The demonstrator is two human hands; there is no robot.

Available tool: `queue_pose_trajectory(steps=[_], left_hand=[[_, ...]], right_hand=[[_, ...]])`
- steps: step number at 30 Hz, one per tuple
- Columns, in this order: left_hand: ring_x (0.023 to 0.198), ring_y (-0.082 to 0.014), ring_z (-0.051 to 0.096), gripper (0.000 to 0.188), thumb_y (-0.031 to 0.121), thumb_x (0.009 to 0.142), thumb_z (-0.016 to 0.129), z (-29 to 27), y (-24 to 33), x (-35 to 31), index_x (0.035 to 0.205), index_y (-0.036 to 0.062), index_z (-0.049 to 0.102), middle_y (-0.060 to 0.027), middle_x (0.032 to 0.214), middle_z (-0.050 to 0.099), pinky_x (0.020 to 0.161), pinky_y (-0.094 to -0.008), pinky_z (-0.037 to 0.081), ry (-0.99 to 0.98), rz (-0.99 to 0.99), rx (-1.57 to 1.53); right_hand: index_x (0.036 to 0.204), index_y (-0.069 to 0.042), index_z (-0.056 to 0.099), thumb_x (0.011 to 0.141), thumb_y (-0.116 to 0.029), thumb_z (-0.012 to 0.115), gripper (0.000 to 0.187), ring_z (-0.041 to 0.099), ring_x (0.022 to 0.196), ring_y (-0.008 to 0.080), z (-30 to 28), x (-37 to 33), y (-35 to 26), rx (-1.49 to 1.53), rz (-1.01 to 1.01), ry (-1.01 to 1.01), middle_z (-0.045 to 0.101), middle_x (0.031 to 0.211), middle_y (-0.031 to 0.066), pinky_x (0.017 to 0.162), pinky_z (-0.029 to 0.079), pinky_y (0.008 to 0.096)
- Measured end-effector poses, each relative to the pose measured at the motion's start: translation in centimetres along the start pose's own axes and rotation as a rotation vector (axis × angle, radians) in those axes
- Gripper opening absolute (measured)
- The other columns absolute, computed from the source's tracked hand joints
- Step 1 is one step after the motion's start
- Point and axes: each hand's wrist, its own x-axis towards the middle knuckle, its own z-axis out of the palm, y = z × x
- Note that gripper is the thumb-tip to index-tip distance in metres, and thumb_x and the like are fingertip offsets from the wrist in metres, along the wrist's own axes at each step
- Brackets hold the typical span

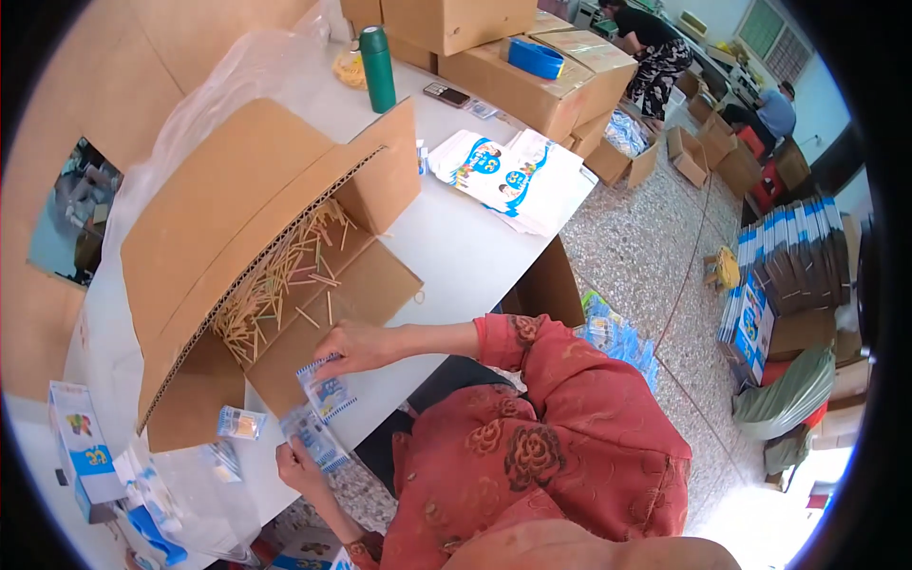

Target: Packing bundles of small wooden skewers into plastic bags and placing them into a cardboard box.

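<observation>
My right hand (353, 348) pinches the top of a small clear and blue packet (328, 391) at the table's near edge. Just below it, my left hand (300, 467) is closed on a clear plastic packet (318, 439) with blue print. In front of my hands a large cardboard box (218, 199) lies on its side, its opening toward me. Many thin sticks (275, 285), pale wood with some pink and green ones, are heaped inside. A few loose sticks (318, 313) rest on its lower flap. One filled packet (241, 423) lies beside the box.
Printed white sheets (513, 176), a green bottle (376, 71) and a phone (446, 94) are on the white table (427, 228). Cartons (532, 85) are stacked at the back. A plastic bag (199, 503) is at the left. Two people (651, 52) work far off; flattened boxes (788, 256) stand right.
</observation>
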Motion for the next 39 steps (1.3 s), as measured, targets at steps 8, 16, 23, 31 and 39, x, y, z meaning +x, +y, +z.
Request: queue_pose_trajectory(steps=[8,16,23,31,39], left_hand=[[0.078,-0.0233,0.052,0.026,0.014,0.083,0.063,-0.5,6.1,1.3,0.104,-0.0015,0.058,-0.0123,0.094,0.059,0.074,-0.0324,0.043,0.283,0.108,0.064],[0.072,-0.0077,0.051,0.018,0.010,0.089,0.057,1.1,6.9,1.0,0.099,-0.0043,0.062,-0.0023,0.081,0.060,0.066,-0.0230,0.042,-0.347,-0.146,-0.616],[0.073,-0.0082,0.054,0.018,0.005,0.087,0.058,1.3,6.5,0.7,0.100,-0.0061,0.063,-0.0053,0.085,0.063,0.065,-0.0236,0.044,-0.335,-0.203,-0.668],[0.055,-0.0078,0.038,0.023,0.010,0.074,0.073,1.5,8.7,1.5,0.066,-0.0013,0.055,-0.0014,0.058,0.045,0.049,-0.0246,0.032,-0.237,-0.140,-0.368],[0.062,-0.0059,0.055,0.010,0.005,0.076,0.072,2.3,10.5,1.7,0.076,-0.0014,0.064,-0.0031,0.071,0.064,0.059,-0.0208,0.045,-0.242,-0.193,-0.635]], right_hand=[[0.076,-0.001,0.062,0.081,-0.027,0.061,0.027,0.058,0.060,0.0333,0.1,-0.2,-1.4,0.002,-0.030,-0.005,0.059,0.066,0.0182,0.053,0.043,0.0420],[0.072,0.002,0.058,0.079,-0.026,0.061,0.029,0.058,0.062,0.0360,1.6,0.3,-2.2,-0.008,-0.137,-0.096,0.059,0.065,0.0197,0.054,0.042,0.0434],[0.077,0.000,0.062,0.079,-0.027,0.062,0.027,0.059,0.062,0.0345,0.9,0.2,-2.6,0.124,-0.070,-0.123,0.061,0.068,0.0188,0.054,0.044,0.0417],[0.084,-0.001,0.059,0.079,-0.016,0.062,0.016,0.056,0.067,0.0324,0.1,0.2,-1.5,-0.029,-0.145,-0.099,0.056,0.073,0.0144,0.061,0.044,0.0395],[0.096,-0.003,0.063,0.075,-0.010,0.069,0.022,0.059,0.074,0.0222,-2.1,0.4,-4.3,-0.051,0.071,-0.140,0.063,0.085,0.0088,0.062,0.046,0.0326]])
